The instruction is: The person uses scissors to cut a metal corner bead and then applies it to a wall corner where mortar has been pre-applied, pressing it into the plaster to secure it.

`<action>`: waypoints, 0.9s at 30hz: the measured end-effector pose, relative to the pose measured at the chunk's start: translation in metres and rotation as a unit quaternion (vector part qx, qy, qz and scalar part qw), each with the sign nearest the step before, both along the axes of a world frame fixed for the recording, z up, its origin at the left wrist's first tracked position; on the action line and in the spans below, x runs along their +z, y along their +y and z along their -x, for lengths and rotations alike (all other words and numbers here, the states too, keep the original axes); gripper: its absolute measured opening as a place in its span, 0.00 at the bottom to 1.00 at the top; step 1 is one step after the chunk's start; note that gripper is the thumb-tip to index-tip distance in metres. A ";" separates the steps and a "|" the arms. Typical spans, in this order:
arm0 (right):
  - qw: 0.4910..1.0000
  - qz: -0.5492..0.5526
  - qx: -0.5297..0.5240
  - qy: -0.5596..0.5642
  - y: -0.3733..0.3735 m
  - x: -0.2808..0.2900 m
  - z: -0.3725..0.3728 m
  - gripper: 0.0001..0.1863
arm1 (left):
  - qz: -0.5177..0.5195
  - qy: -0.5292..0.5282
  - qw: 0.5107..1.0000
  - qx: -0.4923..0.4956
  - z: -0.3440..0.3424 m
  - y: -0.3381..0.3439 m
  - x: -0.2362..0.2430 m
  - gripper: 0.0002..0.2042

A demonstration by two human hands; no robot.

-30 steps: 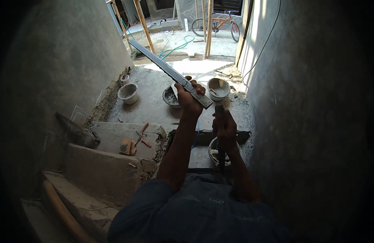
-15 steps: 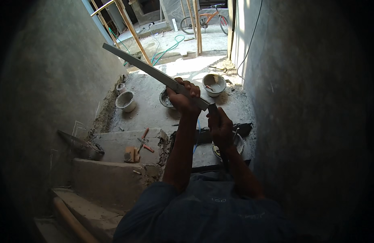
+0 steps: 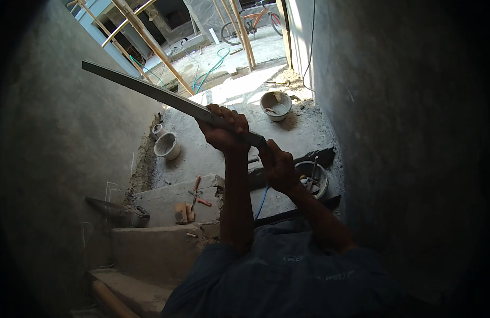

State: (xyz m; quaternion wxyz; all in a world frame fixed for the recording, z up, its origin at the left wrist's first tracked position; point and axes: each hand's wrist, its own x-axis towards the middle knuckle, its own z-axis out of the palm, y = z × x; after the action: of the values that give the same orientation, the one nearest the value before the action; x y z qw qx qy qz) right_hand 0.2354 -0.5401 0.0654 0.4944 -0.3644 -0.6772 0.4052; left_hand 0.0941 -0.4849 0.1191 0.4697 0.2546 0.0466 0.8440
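Note:
My left hand is wrapped round a long, straight grey bar, close to its near end. The bar looks like a metal straightedge and slants up to the far left, off the floor. At its near end, my right hand is closed on a small dark flat piece that meets the bar's end. Fingers hide most of that piece, so its kind cannot be made out.
Concrete steps lead down to a rough floor with buckets and a tool-filled bucket. Red-handled pliers and a handsaw lie on the left step. Plastered walls flank me; wooden poles stand beyond.
The bar's far end has swung left and slightly down, and both hands have shifted left with it. The view has tilted a little. Both hands keep their grip.

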 end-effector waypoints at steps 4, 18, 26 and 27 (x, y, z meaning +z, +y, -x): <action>0.997 -0.080 0.003 -0.004 -0.003 0.003 0.005 0.09 | -0.056 0.048 0.995 -0.059 0.007 0.001 0.004 0.23; 0.996 -0.092 0.002 -0.004 -0.006 -0.011 0.014 0.09 | -0.093 0.070 0.981 -0.156 0.028 0.006 -0.003 0.21; 0.998 -0.034 -0.054 -0.006 -0.013 0.000 0.014 0.10 | -0.103 0.107 0.975 -0.166 0.021 0.002 0.007 0.19; 0.998 -0.031 -0.054 -0.004 -0.014 -0.001 0.014 0.10 | -0.092 0.110 0.977 -0.160 0.020 0.000 0.010 0.20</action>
State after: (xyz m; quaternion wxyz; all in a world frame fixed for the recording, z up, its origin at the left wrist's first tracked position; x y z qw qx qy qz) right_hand 0.2213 -0.5537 0.0648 0.5241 -0.3865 -0.6704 0.3556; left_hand 0.0740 -0.4845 0.1292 0.5654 0.3921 -0.0216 0.7254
